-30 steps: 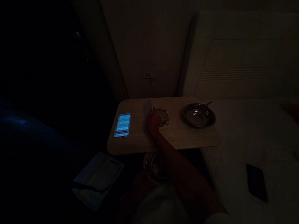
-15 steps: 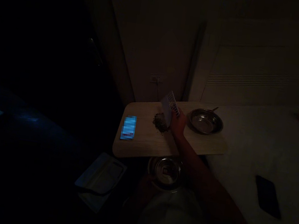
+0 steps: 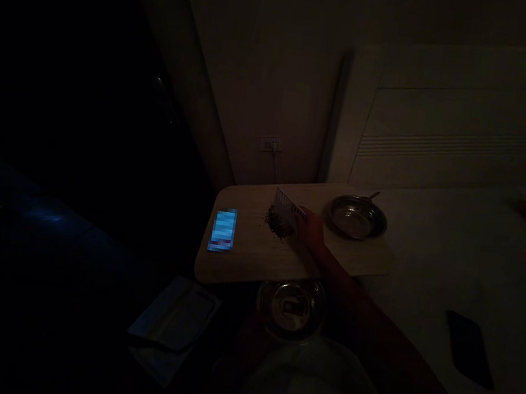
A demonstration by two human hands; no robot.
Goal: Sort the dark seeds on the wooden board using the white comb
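My right hand (image 3: 311,229) is closed on a white slotted plastic piece (image 3: 287,204), its flat side tilted over a small pile of dark seed-like bits (image 3: 277,225). The pile lies on a light wooden tabletop (image 3: 247,257). Below the front edge of the table is a shiny metal bowl (image 3: 291,323) with a small dark rectangular shape in its middle. My left hand (image 3: 260,329) is at the near left rim of this bowl and appears to grip it, though deep shadow hides most of the fingers.
A second metal bowl (image 3: 357,219) with a handle sticking out behind it stands at the table's right. A lit phone (image 3: 223,230) lies at the left. A dark flat phone-like object (image 3: 470,350) rests on the bed (image 3: 420,267). Packets (image 3: 175,315) lie low at left. The room is very dim.
My right hand has moved from the left of the pile to its right, and the slotted piece has swung over and lowered onto the bits. The pile looks more gathered. The view has shifted slightly.
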